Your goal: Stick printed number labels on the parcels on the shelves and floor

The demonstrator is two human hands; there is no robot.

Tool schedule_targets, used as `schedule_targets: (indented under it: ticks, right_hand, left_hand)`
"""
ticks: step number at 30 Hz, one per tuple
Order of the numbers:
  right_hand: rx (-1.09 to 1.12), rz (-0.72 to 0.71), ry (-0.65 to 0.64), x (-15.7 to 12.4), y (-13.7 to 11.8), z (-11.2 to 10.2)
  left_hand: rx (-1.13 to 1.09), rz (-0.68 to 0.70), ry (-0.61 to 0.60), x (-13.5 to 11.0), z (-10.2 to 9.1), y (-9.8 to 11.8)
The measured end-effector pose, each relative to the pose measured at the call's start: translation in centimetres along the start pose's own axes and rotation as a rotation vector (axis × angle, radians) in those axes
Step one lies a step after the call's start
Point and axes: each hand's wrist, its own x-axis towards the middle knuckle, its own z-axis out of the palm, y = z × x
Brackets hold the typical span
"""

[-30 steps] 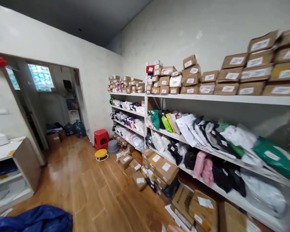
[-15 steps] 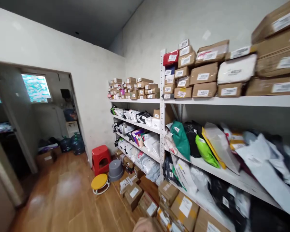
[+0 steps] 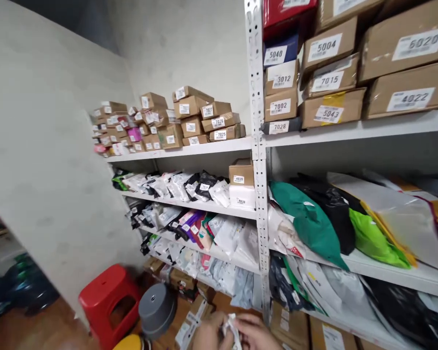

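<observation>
A white metal rack (image 3: 257, 146) fills the right of the view and runs back to the corner beside a pale wall (image 3: 40, 146). On its top shelf the big cartons (image 3: 409, 48) lie flat in stacks, as their stiff sides allow, each turned so its numbered label faces outward and can be read from the front. Further back on the same level the small cartons (image 3: 190, 121) are piled the same way. The soft goods cannot stack, so on the middle shelves they lean on edge like files: a green bag (image 3: 306, 223) slumps against a black bag (image 3: 332, 209), with a lime bag (image 3: 372, 238) just beside it. On the wooden floor (image 3: 40, 335) a red stool (image 3: 107, 301) stands by the wall, a grey round stool (image 3: 156, 306) just beside it, and loose floor boxes (image 3: 190, 323) lie at the rack's foot. At the bottom edge the left hand (image 3: 208, 336) and right hand (image 3: 257, 335) meet, partly cut off. Each grip is pinched onto a small white packet (image 3: 233, 328) held between the two hands, low and close to the body, probably so both can work it. It is too blurred to tell what it is.
</observation>
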Motion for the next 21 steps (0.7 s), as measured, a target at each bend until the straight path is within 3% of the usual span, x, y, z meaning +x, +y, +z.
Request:
schedule_targets:
  ticks: [3, 6, 9, 12, 14, 16, 18, 21]
  right_hand:
    - [0.231, 0.036, 0.057, 5.4, -2.3, 0.5]
    - [0.348, 0.020, 0.172, 10.6, -4.5, 1.2]
    - [0.303, -0.144, 0.241, 14.8, -7.6, 2.1]
    - [0.207, -0.359, 0.277, 18.1, -11.7, 4.0]
    - [0.172, -0.485, 0.230, 20.7, -14.5, 6.5]
    - [0.150, -0.587, 0.143, 24.2, -17.0, 9.9]
    - [0.145, -0.679, 0.094, 29.0, -18.9, 13.7]
    - [0.217, -0.834, 0.147, 37.4, -20.9, 18.2]
  left_hand:
    - [-0.159, -0.004, 0.024, 7.2, -0.3, -3.1]
    - [-0.358, -0.075, 0.074, 12.9, -2.4, -5.7]
    - [-0.385, -0.051, 0.092, 18.6, -7.7, -7.3]
    - [-0.271, 0.100, 0.017, 26.0, -15.2, -7.6]
    - [-0.109, 0.186, -0.059, 32.3, -19.8, -7.3]
    - [0.064, 0.192, -0.138, 39.2, -23.0, -6.7]
    - [0.148, 0.187, -0.197, 45.9, -24.4, -6.1]
    - [0.173, 0.195, -0.310, 53.7, -23.8, -5.9]
